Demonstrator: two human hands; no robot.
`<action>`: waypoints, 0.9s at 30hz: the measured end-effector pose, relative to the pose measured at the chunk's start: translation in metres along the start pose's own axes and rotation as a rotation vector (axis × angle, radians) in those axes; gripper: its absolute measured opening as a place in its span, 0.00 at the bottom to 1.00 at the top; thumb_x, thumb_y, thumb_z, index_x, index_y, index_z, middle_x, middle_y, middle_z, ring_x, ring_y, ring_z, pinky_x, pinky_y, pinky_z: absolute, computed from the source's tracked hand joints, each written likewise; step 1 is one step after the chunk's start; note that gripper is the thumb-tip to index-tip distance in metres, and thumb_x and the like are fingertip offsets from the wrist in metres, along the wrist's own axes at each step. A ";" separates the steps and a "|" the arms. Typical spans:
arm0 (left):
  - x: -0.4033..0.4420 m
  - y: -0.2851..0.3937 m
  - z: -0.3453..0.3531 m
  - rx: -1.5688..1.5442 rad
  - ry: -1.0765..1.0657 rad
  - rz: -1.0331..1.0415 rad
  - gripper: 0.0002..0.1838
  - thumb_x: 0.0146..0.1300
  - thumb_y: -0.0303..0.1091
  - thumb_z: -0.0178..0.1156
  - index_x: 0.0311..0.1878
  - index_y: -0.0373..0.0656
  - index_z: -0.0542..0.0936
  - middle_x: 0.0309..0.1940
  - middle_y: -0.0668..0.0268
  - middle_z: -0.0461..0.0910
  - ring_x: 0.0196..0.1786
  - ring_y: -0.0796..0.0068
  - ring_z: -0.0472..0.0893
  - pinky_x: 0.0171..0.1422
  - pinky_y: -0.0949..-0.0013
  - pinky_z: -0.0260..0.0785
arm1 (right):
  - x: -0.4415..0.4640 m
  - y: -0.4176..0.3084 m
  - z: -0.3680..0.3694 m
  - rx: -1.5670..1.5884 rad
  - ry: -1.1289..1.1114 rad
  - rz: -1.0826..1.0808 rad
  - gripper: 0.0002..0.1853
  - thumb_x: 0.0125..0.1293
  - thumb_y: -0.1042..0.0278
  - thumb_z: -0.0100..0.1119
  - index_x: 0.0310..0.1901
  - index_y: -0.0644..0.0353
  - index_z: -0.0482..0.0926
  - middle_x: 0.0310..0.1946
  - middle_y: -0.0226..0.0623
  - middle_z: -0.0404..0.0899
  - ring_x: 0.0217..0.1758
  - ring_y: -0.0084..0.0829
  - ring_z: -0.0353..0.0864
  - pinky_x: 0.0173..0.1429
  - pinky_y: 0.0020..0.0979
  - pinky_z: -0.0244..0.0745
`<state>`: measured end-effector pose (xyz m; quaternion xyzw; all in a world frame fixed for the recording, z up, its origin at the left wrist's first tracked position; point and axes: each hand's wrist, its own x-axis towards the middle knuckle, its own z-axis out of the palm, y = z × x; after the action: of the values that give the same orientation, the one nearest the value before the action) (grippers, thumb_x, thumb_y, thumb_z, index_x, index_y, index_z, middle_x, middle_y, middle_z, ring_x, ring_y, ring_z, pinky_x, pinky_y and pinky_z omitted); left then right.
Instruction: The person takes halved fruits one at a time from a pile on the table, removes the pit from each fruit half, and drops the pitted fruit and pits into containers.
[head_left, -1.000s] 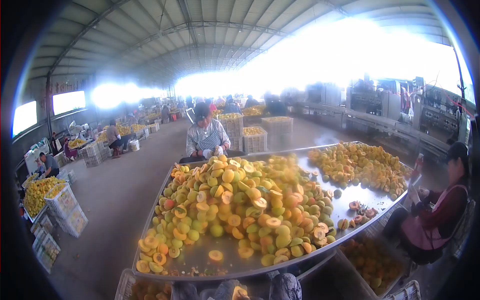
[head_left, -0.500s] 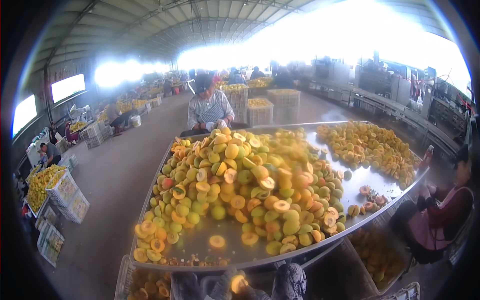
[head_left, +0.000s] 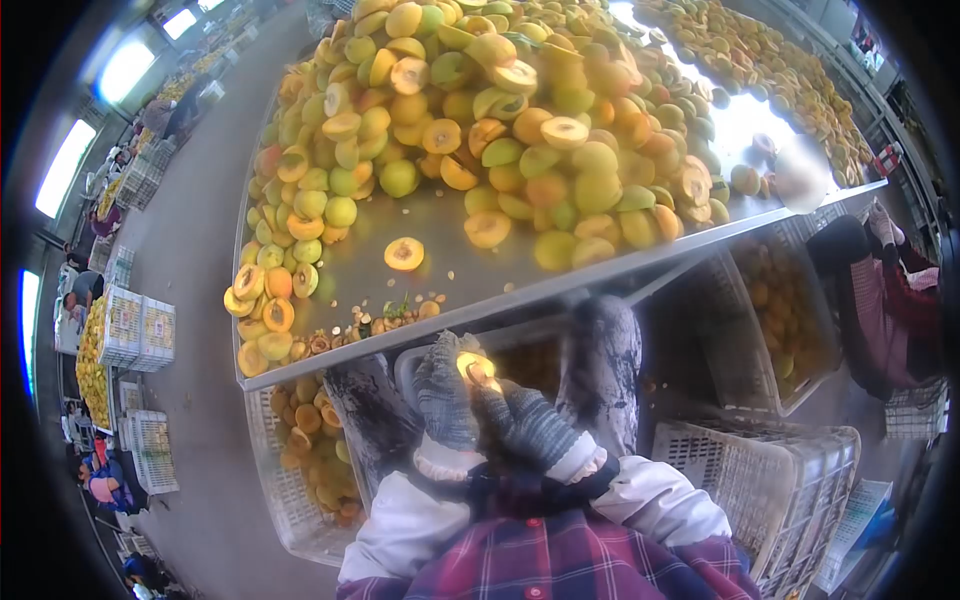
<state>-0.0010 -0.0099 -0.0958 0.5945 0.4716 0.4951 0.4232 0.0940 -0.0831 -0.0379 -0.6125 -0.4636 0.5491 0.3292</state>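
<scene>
head view — cut fruit (head_left: pixel 474 364), partly behind gloved fingers (head_left: pixel 438 366)

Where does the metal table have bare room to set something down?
The grey metal table is nearly bare right of the lone halved orange fruit, between the yellow fruit heap and the front rim. The heap and left front corner are crowded.
</scene>
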 end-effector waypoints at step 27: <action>0.022 0.019 -0.039 -0.530 -0.495 -0.662 0.21 0.73 0.46 0.50 0.33 0.39 0.81 0.27 0.63 0.82 0.30 0.70 0.79 0.38 0.70 0.73 | 0.050 0.076 0.058 0.631 0.065 -0.179 0.19 0.80 0.56 0.43 0.51 0.64 0.78 0.41 0.29 0.78 0.44 0.20 0.75 0.44 0.25 0.75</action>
<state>-0.0358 0.0093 -0.0674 0.3844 0.3781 0.2809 0.7940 0.0507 -0.0694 -0.1358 -0.4543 -0.3118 0.6147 0.5643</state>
